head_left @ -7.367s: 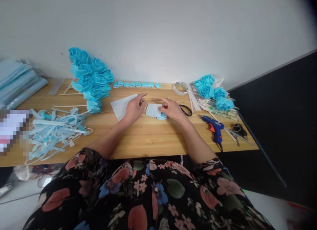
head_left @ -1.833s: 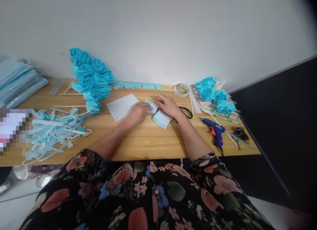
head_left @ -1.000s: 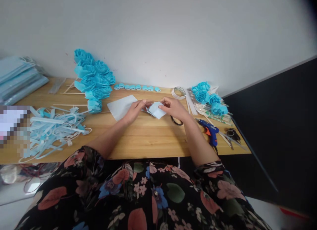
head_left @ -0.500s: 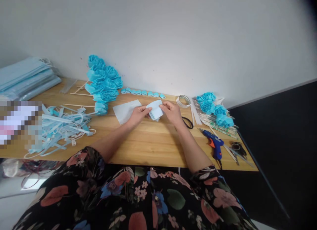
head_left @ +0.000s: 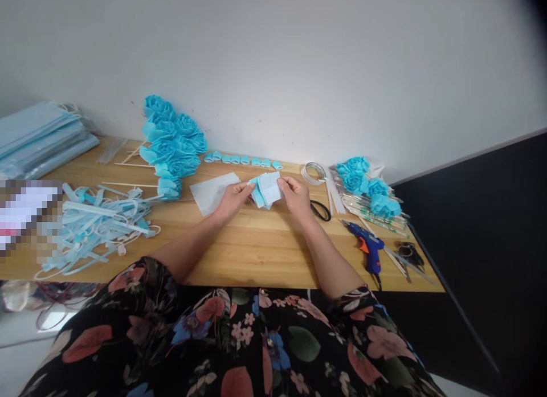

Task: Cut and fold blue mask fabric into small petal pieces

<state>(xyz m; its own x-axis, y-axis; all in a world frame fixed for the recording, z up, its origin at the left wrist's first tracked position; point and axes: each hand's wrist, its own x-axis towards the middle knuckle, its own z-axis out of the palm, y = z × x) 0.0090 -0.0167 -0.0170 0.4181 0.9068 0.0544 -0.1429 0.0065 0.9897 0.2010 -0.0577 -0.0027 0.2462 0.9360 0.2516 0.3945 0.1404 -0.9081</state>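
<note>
Above the middle of the wooden table (head_left: 256,254), both my hands hold a small folded stack of light blue mask fabric pieces (head_left: 265,189). My left hand (head_left: 232,198) pinches its left edge and my right hand (head_left: 294,194) pinches its right edge. Just left of my left hand a flat white sheet (head_left: 210,191) lies on the table. Black scissors (head_left: 320,210) lie just right of my right hand.
Blue fabric roses on sticks (head_left: 173,144) lie at the back left, with more roses (head_left: 367,183) at the right. A row of small blue rolls (head_left: 241,159) lines the wall. Cut strips (head_left: 96,223), stacked masks (head_left: 38,138), a tape roll (head_left: 313,171) and a blue glue gun (head_left: 370,250) also lie about.
My hands lifted the blue fabric pieces off the table and now hold them up between the fingertips. The stack has fanned slightly, showing a darker blue layer.
</note>
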